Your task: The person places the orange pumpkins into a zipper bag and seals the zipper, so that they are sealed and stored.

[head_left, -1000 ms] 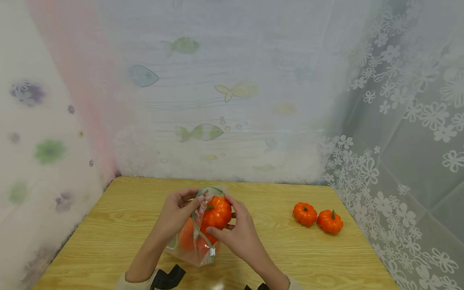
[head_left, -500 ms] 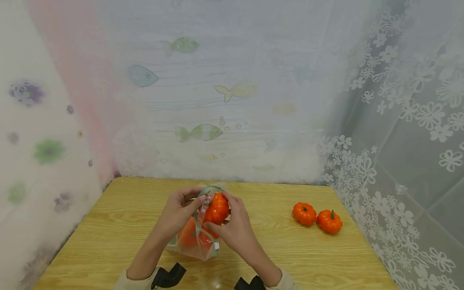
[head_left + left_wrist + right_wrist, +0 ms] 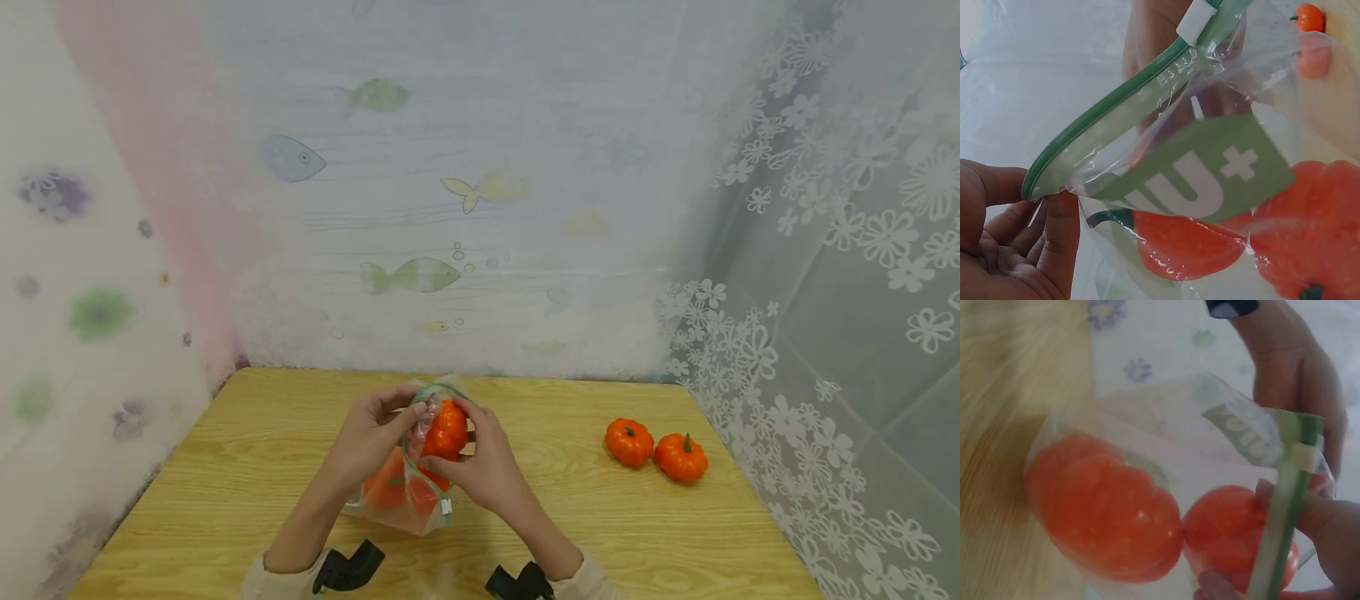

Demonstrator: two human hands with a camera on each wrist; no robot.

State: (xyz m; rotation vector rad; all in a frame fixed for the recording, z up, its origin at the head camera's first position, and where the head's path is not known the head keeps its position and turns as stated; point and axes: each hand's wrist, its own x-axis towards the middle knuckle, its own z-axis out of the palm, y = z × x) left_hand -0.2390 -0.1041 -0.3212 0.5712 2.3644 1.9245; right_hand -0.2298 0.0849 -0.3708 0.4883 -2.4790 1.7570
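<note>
An orange pumpkin (image 3: 446, 430) is held in the right hand (image 3: 483, 458), thumb and fingers curled round it, at the mouth of a clear bag (image 3: 405, 518). The bag's green zip edge (image 3: 1094, 122) is pinched between thumb and fingers of the left hand (image 3: 1019, 244). On the green label (image 3: 1254, 134), "U+" is read in white, preceded by a partly hidden letter. A white slider (image 3: 446, 506) is borne on the zip. More pumpkins (image 3: 1116, 519) are contained lower in the bag. Two loose pumpkins, a flatter one (image 3: 629, 442) and one with upright stem (image 3: 681, 460), are seen side by side on the wooden table (image 3: 600, 542), right of the hands.
</note>
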